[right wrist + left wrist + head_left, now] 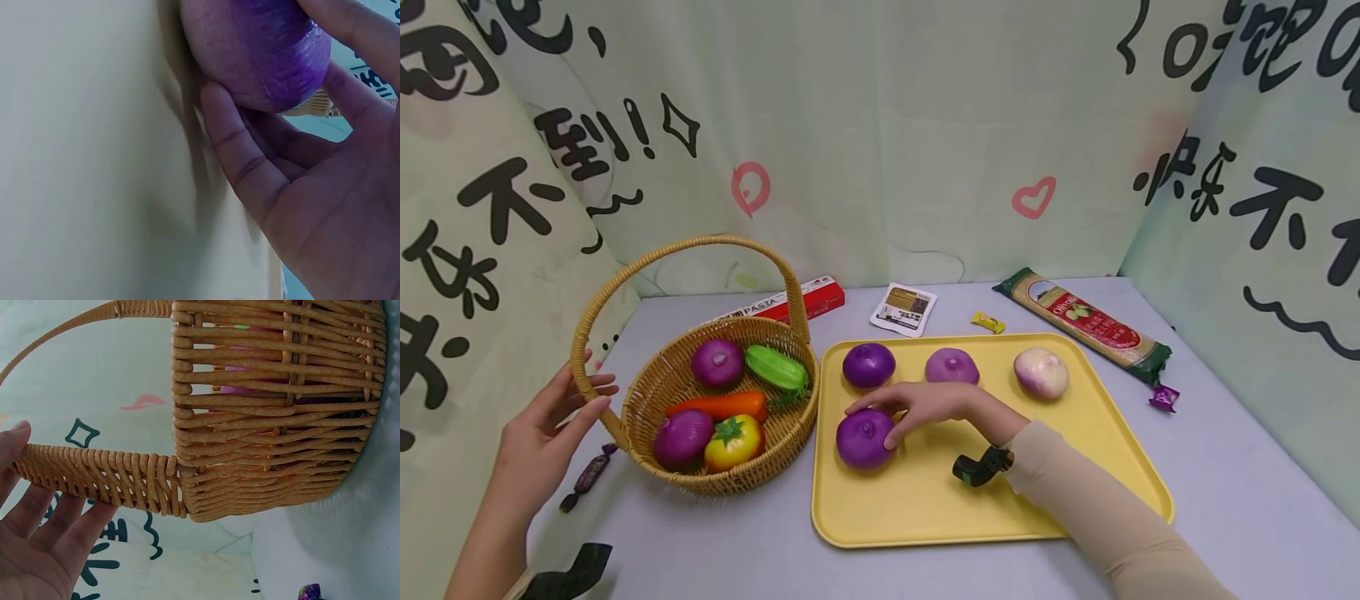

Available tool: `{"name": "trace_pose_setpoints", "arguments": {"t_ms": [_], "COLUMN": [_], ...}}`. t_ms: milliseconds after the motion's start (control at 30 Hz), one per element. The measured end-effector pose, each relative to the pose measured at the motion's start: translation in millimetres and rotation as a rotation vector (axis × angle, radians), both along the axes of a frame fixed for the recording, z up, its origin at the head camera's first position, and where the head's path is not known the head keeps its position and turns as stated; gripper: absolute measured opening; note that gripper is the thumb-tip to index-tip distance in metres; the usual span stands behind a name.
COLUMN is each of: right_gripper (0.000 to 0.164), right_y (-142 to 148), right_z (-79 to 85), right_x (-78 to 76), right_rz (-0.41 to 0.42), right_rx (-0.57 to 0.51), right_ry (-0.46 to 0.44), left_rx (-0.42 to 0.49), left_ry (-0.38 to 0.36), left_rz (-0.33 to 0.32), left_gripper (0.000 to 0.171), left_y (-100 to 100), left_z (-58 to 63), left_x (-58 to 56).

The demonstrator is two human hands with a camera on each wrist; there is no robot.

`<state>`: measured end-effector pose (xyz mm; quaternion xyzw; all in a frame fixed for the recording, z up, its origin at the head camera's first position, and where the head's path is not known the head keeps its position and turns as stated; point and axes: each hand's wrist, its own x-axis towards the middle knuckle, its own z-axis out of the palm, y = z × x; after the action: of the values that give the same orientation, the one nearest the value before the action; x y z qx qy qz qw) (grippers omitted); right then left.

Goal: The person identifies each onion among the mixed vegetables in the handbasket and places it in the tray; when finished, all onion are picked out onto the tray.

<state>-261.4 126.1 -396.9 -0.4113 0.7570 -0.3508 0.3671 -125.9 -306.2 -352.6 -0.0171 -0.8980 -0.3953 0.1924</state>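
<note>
On the yellow tray [955,500], my right hand [936,404] grips a purple onion [859,442] near the left edge, thumb on one side and fingers over the other. The right wrist view has the same onion [262,56] close above the tray surface. To the left, my left hand [542,437] holds the handle [94,475] of a wicker basket [745,479] low on its near side, thumb and fingers on opposite faces. Inside the basket lie two purple onions [718,363], a cucumber [775,367], a carrot [722,406] and a yellow-red tomato [734,443].
Along the tray's back sit a dark purple onion [868,365], a lighter purple onion [952,365] and a whitish one [1041,372]. Behind are a red pasta box [823,302], a white packet [904,309] and a yellow candy [988,322]. A long green-red package [1082,325] lies right.
</note>
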Motion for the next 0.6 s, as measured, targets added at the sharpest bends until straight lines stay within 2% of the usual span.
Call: {"name": "trace_pose_setpoints", "arguments": {"t_ms": [600], "right_gripper": [0.065], "right_y": [3.0], "right_z": [1.1], "right_x": [2.8], "right_rz": [0.018], "right_rx": [0.017], "right_ry": [-0.006], "left_rx": [0.001], "left_ry": [0.012], "left_rz": [0.000], "left_gripper": [0.059], "left_y": [2.2], "left_z": [1.4], "left_x": [0.9]}}
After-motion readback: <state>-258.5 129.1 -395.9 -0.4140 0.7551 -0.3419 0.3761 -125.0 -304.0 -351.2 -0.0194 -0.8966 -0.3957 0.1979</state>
